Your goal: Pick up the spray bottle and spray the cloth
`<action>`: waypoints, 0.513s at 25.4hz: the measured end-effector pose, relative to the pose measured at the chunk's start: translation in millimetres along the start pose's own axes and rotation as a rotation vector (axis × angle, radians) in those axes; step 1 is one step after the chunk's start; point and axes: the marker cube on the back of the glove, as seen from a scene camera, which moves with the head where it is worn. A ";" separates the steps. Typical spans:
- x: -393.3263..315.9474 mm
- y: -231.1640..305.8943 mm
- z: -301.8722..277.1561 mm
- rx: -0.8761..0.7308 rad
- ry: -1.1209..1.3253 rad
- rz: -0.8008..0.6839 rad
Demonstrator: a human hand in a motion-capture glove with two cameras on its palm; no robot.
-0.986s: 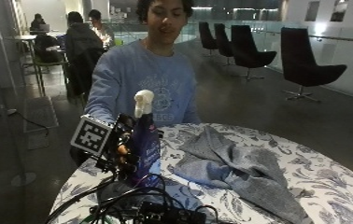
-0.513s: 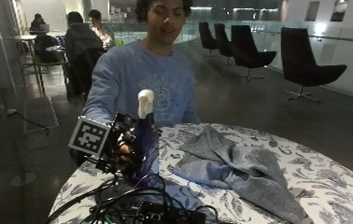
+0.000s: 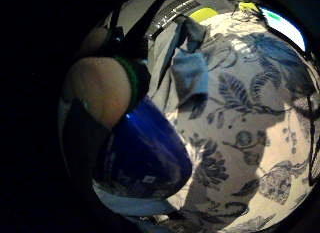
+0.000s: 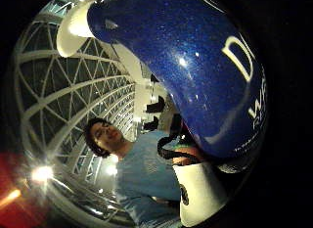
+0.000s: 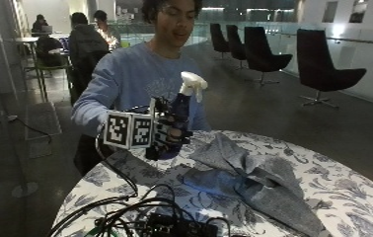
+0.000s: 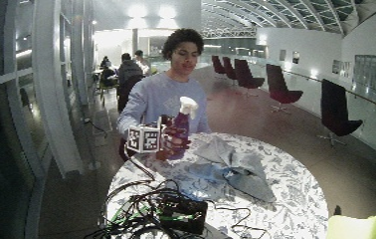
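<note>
Your gloved right hand (image 5: 168, 129) has its fingers curled round the blue spray bottle (image 5: 176, 121), holding it upright and lifted off the surface (image 5: 344, 192), with its white nozzle head (image 5: 193, 84) above your knuckles. The grey cloth (image 5: 252, 180) lies crumpled on the surface just beside and below the bottle, not touching it.

The main risk, as I judge it, is aim: the nozzle looks turned out over the cloth's near edge, so a spray from here could land on the patterned tablecloth, or on the tangle of black cables (image 5: 147, 212) at the near edge of the surface. I cannot tell whether a finger is on the trigger, so a reach for it may shift your hold on the bottle's smooth body.

The bottle is glossy, curved plastic with white lettering, narrowing toward the neck. The cloth looks soft and thick, heaped in loose folds and ridges. The tablecloth is pale with a dark leaf-and-flower print.
</note>
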 end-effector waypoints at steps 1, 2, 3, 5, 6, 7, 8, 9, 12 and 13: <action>-2.3 -1.7 4.7 -0.027 -0.016 0.010; -4.1 -3.3 9.7 -0.053 -0.037 0.023; -5.8 -4.9 14.8 -0.078 -0.063 0.041; -8.5 -8.0 24.8 -0.125 -0.119 0.088; -9.4 -9.4 29.9 -0.145 -0.143 0.115; -10.0 -10.5 35.0 -0.164 -0.166 0.147; -10.5 -11.3 40.0 -0.180 -0.186 0.181; -10.8 -11.9 44.6 -0.194 -0.201 0.219; -10.2 -13.4 55.0 -0.214 -0.215 0.325; -9.4 -14.1 57.8 -0.218 -0.213 0.355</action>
